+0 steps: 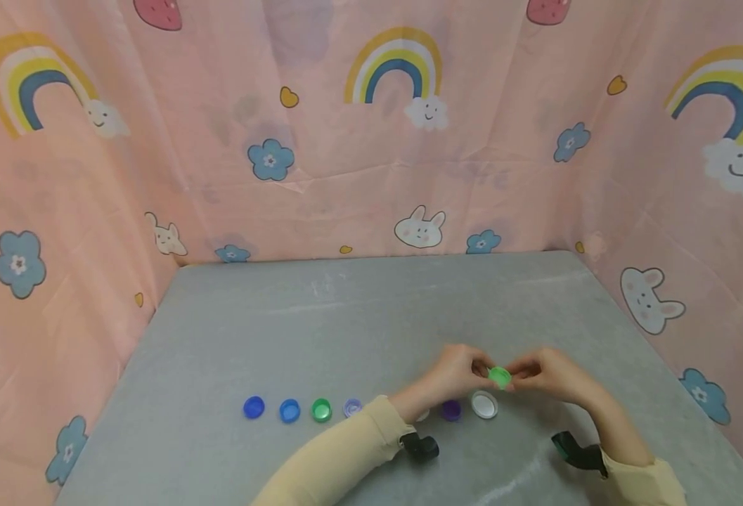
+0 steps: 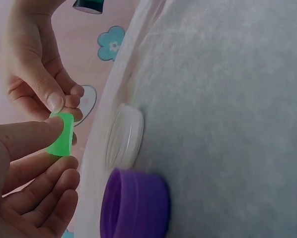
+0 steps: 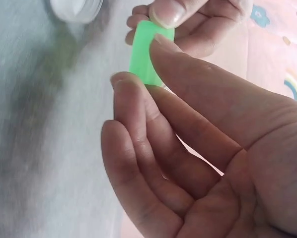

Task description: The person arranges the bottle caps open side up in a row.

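A bright green bottle cap (image 1: pixel 500 378) is held up over the table between both hands. My left hand (image 1: pixel 458 367) pinches one side of it between thumb and fingers. From the other side my right hand (image 1: pixel 553 372) pinches it too; the right wrist view shows the thumb of that hand (image 3: pixel 203 134) on the cap's side. Just below the hands lie a white cap (image 1: pixel 484 405) and a purple cap (image 1: pixel 451 410), both seen close up in the left wrist view. Another pale cap (image 1: pixel 423 415) is mostly hidden by the left wrist.
Further left, a dark blue cap (image 1: pixel 254 407), a blue cap (image 1: pixel 289 411), a darker green cap (image 1: pixel 321 410) and a pale violet cap (image 1: pixel 353 407) continue the row on the grey table (image 1: pixel 371 309). A pink printed curtain (image 1: pixel 346 183) hangs around the table's back and sides.
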The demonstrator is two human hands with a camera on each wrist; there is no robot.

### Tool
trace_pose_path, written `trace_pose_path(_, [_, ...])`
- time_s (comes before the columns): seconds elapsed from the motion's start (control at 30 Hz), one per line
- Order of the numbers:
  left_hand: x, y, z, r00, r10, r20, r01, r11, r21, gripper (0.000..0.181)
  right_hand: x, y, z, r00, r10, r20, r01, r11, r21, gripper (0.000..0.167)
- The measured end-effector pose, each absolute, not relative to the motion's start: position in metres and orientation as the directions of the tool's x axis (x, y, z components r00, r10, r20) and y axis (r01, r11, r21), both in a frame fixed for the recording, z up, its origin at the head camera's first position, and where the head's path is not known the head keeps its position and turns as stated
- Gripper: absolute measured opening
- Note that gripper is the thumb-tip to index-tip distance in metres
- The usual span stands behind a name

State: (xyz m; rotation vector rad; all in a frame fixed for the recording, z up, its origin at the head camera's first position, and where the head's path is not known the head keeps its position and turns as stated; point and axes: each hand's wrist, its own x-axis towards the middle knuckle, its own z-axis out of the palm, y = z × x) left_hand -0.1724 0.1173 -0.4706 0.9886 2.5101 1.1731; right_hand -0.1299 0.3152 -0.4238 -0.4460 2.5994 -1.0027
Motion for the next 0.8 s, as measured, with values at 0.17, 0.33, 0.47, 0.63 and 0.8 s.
trace_pose_path(0.17, [-0.168,0.128,-0.472,-0.746,0.663,0.071,0.502,0.489,0.713,0.020,-0.126,0.325,-0.424,-0.887,-0.416,-0.200,-0.169,0.695,-0.699,0.030])
trace_pose_path(0.33, [-0.166,0.138,-0.476,-0.740,0.669,0.067,0.533,0.523,0.666,0.022,-0.124,0.332,-0.425,-0.883,-0.395,-0.254,-0.123,0.717,-0.686,0.030])
trace_pose_path(0.47, [-0.165,0.145,-0.479,-0.737,0.674,0.055,0.549,0.549,0.630,0.022,-0.122,0.335,-0.427,-0.875,-0.371,-0.311,-0.072,0.735,-0.675,0.030])
trace_pose_path(0.63, [-0.162,0.149,-0.481,-0.733,0.679,0.032,0.550,0.565,0.615,0.020,-0.122,0.336,-0.429,-0.856,-0.364,-0.368,-0.014,0.728,-0.685,0.030])
trace_pose_path(0.8, [-0.161,0.148,-0.482,-0.721,0.693,0.024,0.562,0.564,0.605,0.018,-0.122,0.336,-0.429,-0.837,-0.377,-0.397,0.008,0.717,-0.697,0.031])
